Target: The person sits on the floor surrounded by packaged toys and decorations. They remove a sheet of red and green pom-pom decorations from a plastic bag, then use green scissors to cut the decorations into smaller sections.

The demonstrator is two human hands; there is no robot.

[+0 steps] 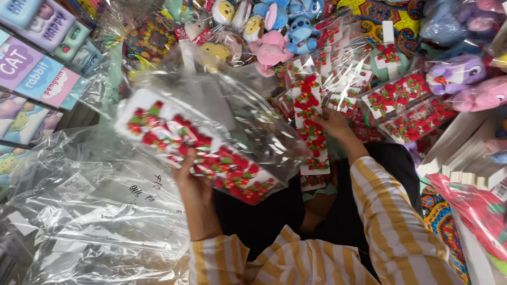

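Our left hand [191,177] grips the clear bag of red clips [200,150] mid-frame, our right hand [334,124] pinches a card strip [311,132] beside it — we'd best keep the bag mouth open and steady.

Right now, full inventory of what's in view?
clear bag of strawberry clip cards: one, red, green and white inside, centre, held up.
strip of clip cards: one, red on white, centre right.
packed clip cards: several packs, red, upper right.
plush toys: many, blue, pink, yellow, top.
purple and pink plush: a few, bagged, far right.
picture books: a stack, pastel, upper left.
empty plastic bags: a pile, clear, lower left.
left hand: holds the bag.
right hand: holds the strip.
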